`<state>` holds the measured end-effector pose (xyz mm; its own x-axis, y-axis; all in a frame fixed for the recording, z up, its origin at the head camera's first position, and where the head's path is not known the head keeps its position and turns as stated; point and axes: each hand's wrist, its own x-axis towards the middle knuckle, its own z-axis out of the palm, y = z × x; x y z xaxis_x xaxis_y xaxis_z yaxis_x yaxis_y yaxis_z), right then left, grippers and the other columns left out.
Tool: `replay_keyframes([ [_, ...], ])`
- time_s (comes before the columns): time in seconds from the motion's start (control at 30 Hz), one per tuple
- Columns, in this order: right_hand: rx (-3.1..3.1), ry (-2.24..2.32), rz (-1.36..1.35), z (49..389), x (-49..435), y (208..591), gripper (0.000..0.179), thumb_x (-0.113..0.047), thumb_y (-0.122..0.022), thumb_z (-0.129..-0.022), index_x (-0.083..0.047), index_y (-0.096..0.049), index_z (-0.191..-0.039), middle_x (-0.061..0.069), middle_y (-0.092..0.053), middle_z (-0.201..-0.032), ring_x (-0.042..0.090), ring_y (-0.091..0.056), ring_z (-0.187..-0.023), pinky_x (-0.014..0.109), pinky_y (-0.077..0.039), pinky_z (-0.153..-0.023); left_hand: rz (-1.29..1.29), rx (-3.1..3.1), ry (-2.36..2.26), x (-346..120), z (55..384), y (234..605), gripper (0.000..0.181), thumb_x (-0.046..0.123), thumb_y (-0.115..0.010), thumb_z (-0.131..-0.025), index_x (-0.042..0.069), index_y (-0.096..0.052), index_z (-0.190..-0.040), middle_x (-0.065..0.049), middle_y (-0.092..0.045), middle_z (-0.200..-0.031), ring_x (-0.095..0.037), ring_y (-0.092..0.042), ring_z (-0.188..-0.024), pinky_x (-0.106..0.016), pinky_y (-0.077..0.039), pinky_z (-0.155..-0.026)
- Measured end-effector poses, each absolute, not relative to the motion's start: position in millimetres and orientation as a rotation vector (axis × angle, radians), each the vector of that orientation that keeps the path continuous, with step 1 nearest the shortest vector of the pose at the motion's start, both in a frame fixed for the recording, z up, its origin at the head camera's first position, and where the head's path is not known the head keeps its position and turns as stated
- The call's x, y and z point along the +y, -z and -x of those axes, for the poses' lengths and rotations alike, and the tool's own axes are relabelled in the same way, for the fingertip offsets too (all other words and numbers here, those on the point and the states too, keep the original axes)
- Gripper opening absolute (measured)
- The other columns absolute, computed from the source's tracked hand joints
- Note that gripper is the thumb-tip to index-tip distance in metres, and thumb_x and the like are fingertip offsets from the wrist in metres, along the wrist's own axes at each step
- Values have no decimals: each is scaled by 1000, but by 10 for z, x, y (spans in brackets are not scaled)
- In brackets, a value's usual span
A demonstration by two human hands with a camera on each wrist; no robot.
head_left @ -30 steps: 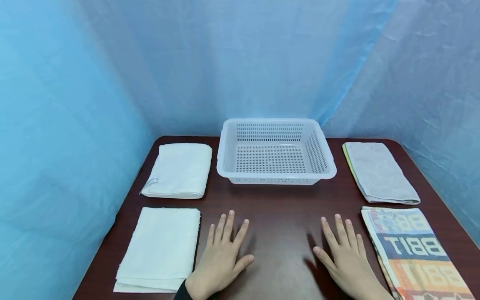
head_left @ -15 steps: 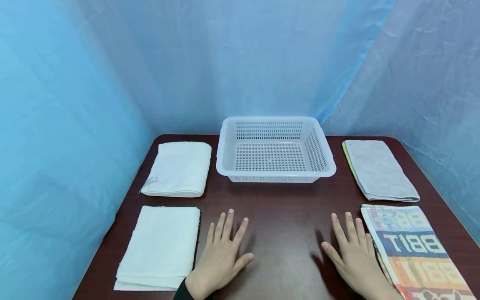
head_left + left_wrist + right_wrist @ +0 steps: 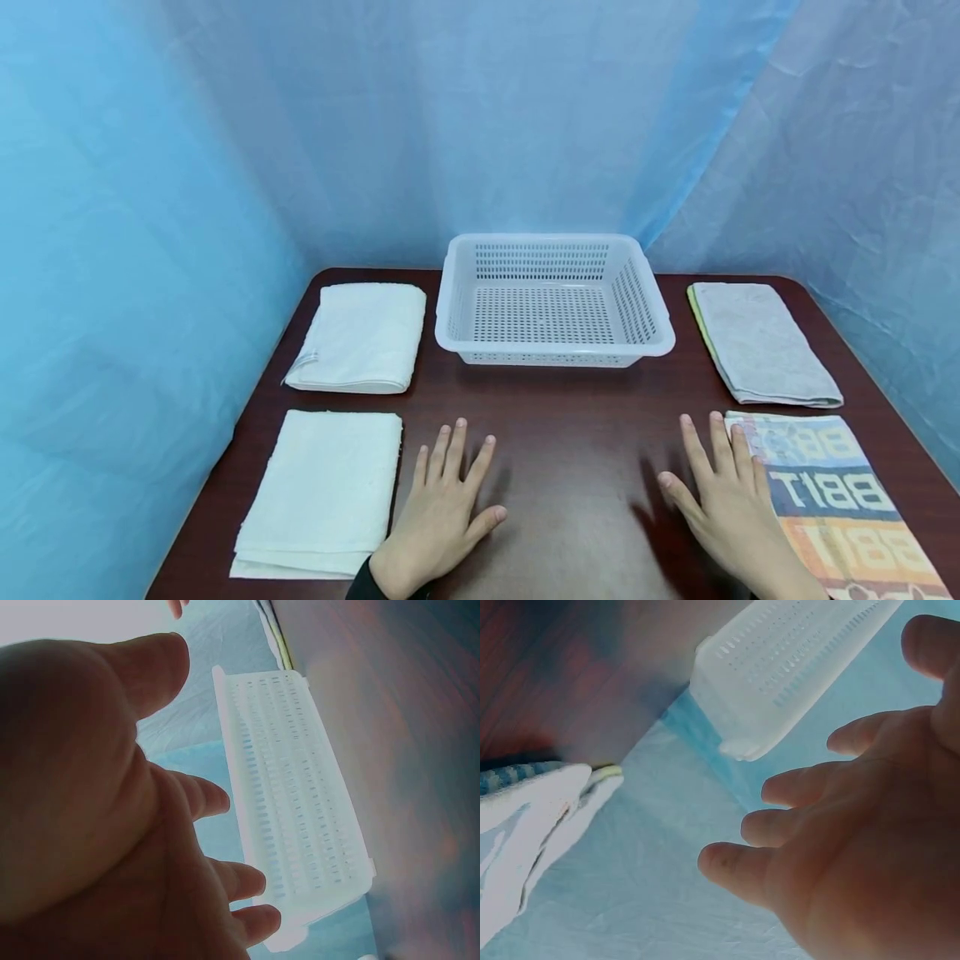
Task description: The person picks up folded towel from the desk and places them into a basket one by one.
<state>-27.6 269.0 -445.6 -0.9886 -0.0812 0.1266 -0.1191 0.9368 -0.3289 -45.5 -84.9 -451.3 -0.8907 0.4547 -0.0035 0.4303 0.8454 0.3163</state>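
Note:
My left hand (image 3: 441,512) is spread palm down over the near part of the table, just right of a folded white towel (image 3: 322,492). Its fingers are straight and hold nothing. Across from it, my right hand (image 3: 731,504) hovers with spread fingers, and a shadow falls on the table to its left. Its outer fingers overlap the edge of a folded towel with colored stripes and lettering (image 3: 847,500). Both wrist views show bare palms, with the white basket (image 3: 289,787) beyond the left fingers. The right wrist view also catches towel edges (image 3: 540,825).
A white perforated plastic basket (image 3: 555,354) stands at the back middle of the dark wooden table (image 3: 555,433). Another folded white towel (image 3: 360,337) lies back left, and a folded grey towel with a green edge (image 3: 765,342) back right. Blue cloth (image 3: 480,117) hangs around the table.
My right hand has moved to the right, up to the striped towel, its fingers still spread. The left hand has stayed in place. Towels and basket lie as before.

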Motion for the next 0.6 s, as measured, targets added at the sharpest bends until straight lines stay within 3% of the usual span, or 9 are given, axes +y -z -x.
replay_keyframes([
  [0.3,-2967,-520,-109,241,2770,4525,75,-40,-48,-104,-13,-7,-161,33,-4,-160,43,17,-148,67,8,-112,-721,2962,-461,-858,438,4526,76,54,-50,-98,17,-25,-159,-25,-9,-163,-45,-12,-149,-67,-20,-111],
  [0.6,-2980,-548,-52,232,2902,4539,76,-41,-46,-105,-12,-3,-161,35,-2,-159,45,18,-147,73,5,-108,-736,2968,-493,-865,440,4493,75,52,-51,-99,15,-25,-159,-25,-9,-163,-46,-12,-149,-67,-21,-111],
])
